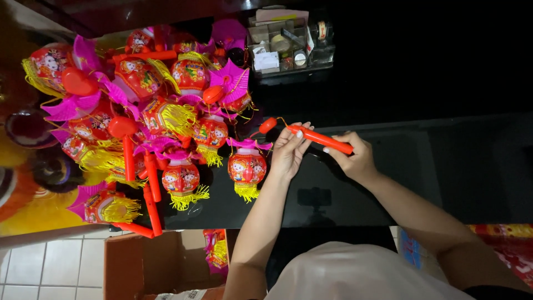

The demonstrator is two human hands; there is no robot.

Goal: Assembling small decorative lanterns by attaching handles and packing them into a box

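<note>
Both my hands hold a red-orange plastic stick (327,139) over a black glossy table (444,166). My left hand (288,153) pinches the stick near its round red end (268,125). My right hand (355,158) grips the other end. A thin yellow cord runs from the round end. Just left of my left hand lies a small red paper lantern (247,166) with a pink top and a yellow fringe; whether the cord joins it is unclear.
A big pile of similar red lanterns with pink fans, yellow tassels and red sticks (150,105) covers the table's left part. A clear organiser box with small items (288,44) stands at the back. A brown cardboard box (166,261) sits on the tiled floor.
</note>
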